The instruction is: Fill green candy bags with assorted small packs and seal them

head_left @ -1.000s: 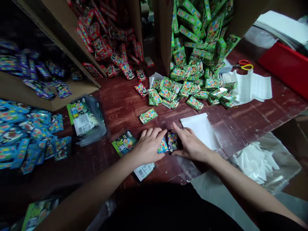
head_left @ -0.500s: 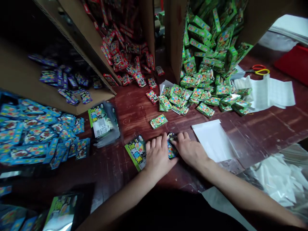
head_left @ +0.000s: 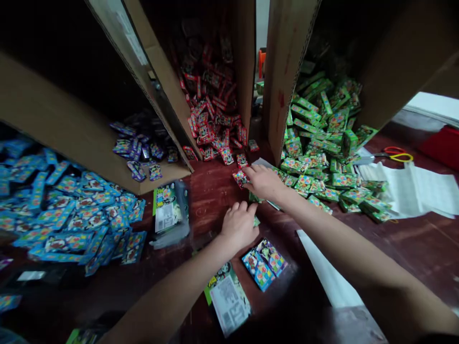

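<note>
My right hand (head_left: 264,182) reaches forward, its fingers closed on the end of a small red candy box (head_left: 239,178) at the edge of the red pile. Nearer to me, my left hand (head_left: 239,225) curls over a small green box (head_left: 256,221), most of which it hides. Below my hands, a blue box (head_left: 258,270) and a purple box (head_left: 273,257) lie side by side on the table. A printed plastic pouch (head_left: 229,298) lies left of them, partly under my left forearm.
Cardboard cartons spill purple boxes (head_left: 136,145), red boxes (head_left: 206,126) and green boxes (head_left: 311,138). Blue boxes (head_left: 89,205) heap at left. A stack of pouches (head_left: 167,208), white sheets (head_left: 426,186), scissors (head_left: 396,154) and a white paper (head_left: 330,272) lie around.
My hands have left the blue and purple boxes, now uncovered. My right hand moved forward to a red box, my left onto the single green box. The view has shifted.
</note>
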Motion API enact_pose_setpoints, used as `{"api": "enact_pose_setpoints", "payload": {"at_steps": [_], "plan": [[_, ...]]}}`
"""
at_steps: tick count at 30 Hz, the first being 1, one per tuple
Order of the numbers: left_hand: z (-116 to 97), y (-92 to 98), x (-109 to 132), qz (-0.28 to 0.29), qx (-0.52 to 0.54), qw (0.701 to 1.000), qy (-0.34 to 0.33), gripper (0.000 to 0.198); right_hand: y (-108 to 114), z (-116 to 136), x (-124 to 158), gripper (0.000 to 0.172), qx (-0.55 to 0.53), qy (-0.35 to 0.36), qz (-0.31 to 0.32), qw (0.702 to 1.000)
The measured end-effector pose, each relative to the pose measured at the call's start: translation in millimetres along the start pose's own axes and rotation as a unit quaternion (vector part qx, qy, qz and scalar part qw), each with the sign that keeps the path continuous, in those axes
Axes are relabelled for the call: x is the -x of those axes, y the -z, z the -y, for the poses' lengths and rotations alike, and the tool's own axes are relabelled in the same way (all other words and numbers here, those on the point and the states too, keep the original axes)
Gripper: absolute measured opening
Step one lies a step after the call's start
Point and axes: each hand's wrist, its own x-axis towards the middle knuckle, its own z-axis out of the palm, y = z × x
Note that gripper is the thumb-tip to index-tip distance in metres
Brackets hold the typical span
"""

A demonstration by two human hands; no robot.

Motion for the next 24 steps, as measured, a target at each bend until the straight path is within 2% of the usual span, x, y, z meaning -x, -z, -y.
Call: {"api": "enact_pose_setpoints", "payload": {"at_steps": [2, 4, 7, 9, 11, 13, 14, 15, 16, 17, 19, 21, 24], "plan": [[0, 0.6, 12, -0.019, 0.000, 1.000, -0.003, 0.051, -7, 10, -30, 0.048, -0.004, -0.031, 0.014, 0.999], [2, -0.7, 23, -0.040, 0.012, 0.999, -0.026, 0.034, -14, 18, -52, 0.046, -0.013, -0.064, 0.042, 0.997], [2, -6.6, 28, -0.104, 0.004, 0.987, -0.124, 0.010, -14, 20, -70, 0.043, -0.043, -0.075, 0.076, 0.993], [-5, -12.3, 21, -0.156, -0.017, 0.963, -0.221, 0.017, -7, 13, -72, 0.047, -0.071, -0.060, 0.070, 0.993], [-19, -16.6, 10, -0.160, -0.029, 0.936, -0.312, 0.029, 6, 1, -63, 0.053, -0.094, -0.053, 0.043, 0.993], [-36, -18.0, 2, -0.103, -0.024, 0.930, -0.353, 0.035, 22, -14, -39, 0.054, -0.127, -0.062, -0.023, 0.990], [-42, -17.8, -1, -0.068, -0.014, 0.934, -0.350, 0.035, 28, -23, -20, 0.050, -0.167, -0.074, -0.085, 0.979], [-47, -17.4, -1, -0.035, 0.003, 0.942, -0.334, 0.039, 32, -32, 2, 0.049, -0.208, -0.104, -0.151, 0.961], [-49, -16.8, -1, -0.010, 0.025, 0.951, -0.308, 0.052, 33, -43, 27, 0.050, -0.244, -0.141, -0.192, 0.940], [-49, -16.4, 2, 0.005, 0.050, 0.960, -0.275, 0.066, 29, -53, 54, 0.051, -0.278, -0.176, -0.200, 0.923], [-50, -16.9, 9, 0.007, 0.093, 0.976, -0.199, 0.082, 13, -68, 107, 0.048, -0.304, -0.230, -0.210, 0.900], [-55, -20.9, 16, -0.011, 0.106, 0.987, -0.118, 0.086, -11, -71, 151, 0.047, -0.320, -0.254, -0.203, 0.890], [-73, -32.2, 23, -0.018, 0.091, 0.994, -0.064, 0.099, -50, -55, 187, 0.044, -0.309, -0.276, -0.235, 0.879]]}}
